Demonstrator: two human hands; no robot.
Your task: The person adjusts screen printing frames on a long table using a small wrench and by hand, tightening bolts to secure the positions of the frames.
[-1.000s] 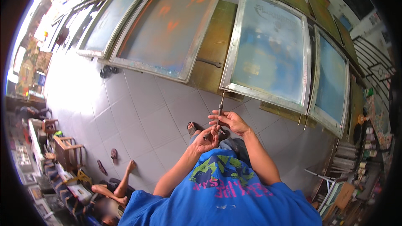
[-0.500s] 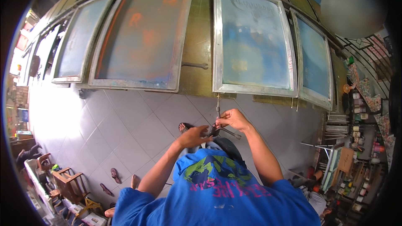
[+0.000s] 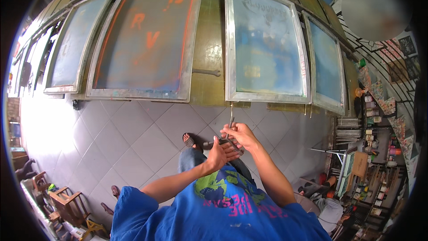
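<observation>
A thin bolt or rod (image 3: 231,107) sticks out toward me from beneath the near edge of a metal-framed printing screen (image 3: 267,49). On its end sits a dark Y-shaped socket wrench (image 3: 231,122), one arm reaching left and another toward my body. My right hand (image 3: 243,135) has its fingers closed around the wrench near where the arms meet. Just beside it, my left hand (image 3: 218,156) is open, palm turned up and fingers stretched under the wrench's arms; whether it touches them I cannot tell.
An orange-marked screen (image 3: 142,40) lies left of the blue one. An open-end wrench (image 3: 207,72) rests on the board between them. A wooden stool (image 3: 69,201) stands at lower left. Another person (image 3: 330,209) is low at the right, near shelves of containers (image 3: 372,116).
The socket wrench has turned, so one arm now points left. My left hand has rolled from back-up to palm-up beside my right hand. The whole view has shifted slightly.
</observation>
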